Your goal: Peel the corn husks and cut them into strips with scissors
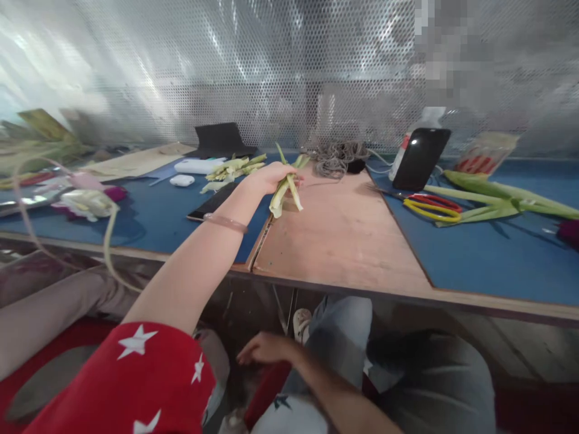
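My left hand (281, 176), on the arm with the red star-printed sleeve, stretches out over the tabletop. Its fingers are closed around a bundle of pale green leaf strips (286, 198), like corn husk; ends stick out above and below the fist. Beside it on the left lies a small pile of similar leaf strips (233, 169), with a dark flat phone-like object (212, 202) nearer me. Below the table edge, over my lap, is my right hand (266, 349). Its fingers are loosely extended and apart, and nothing shows in them.
Grey tangled cord (337, 158) lies at the back of the wooden board (335, 241). To the right are a propped phone (420, 160), scissors (436, 208) with red and yellow handles, and long green leaves (497, 202). Earphone case (181, 180) and another person's leg (54, 301) are left.
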Motion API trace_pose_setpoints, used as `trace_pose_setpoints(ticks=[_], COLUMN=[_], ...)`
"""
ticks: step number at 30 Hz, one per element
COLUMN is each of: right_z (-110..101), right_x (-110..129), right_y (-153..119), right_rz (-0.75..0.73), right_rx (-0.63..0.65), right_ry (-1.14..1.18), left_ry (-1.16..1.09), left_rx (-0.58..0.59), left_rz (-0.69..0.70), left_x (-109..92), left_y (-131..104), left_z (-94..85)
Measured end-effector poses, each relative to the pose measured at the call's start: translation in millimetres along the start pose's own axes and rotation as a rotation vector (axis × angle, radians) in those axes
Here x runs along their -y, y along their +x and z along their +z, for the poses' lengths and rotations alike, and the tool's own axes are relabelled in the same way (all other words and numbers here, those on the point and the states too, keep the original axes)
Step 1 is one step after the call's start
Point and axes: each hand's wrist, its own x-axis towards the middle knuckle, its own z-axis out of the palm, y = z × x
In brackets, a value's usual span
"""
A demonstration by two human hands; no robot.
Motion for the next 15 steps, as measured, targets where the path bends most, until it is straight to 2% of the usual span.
trace_pose_setpoints(ticks=[2, 4, 6, 8, 11, 13, 15], right_z=[-14, -20, -16, -7, 5, 5, 0], right_x=[-21, -41, -51, -49, -33, -19, -7], right_y=[1, 0, 0, 0, 3, 5, 4], right_rz=[0.090, 0.210, 0.302, 0.333, 0.292, 0.251, 0.196], right_rx=[0.121, 0.230, 0.312, 0.352, 0.300, 0.181, 0.010], right_ry=[0.082, 0.107, 0.103, 0.093, 0.062, 0.013, -0.058], left_ry=[0.004, 0.000, -0.002, 0.000, -0.001, -0.012, -0.032], left_rx=[-0.007, -0.008, -0.015, -0.019, -0.026, -0.042, -0.054], left_rz=[-0.018, -0.044, -0.064, -0.079, -0.071, -0.037, -0.001], left_x=[0, 1, 2, 2, 2, 1, 0], left_y=[0, 1, 2, 3, 4, 5, 5], left_z=[-1.3, -1.5, -0.3, 2.3, 7.3, 10.0, 11.6])
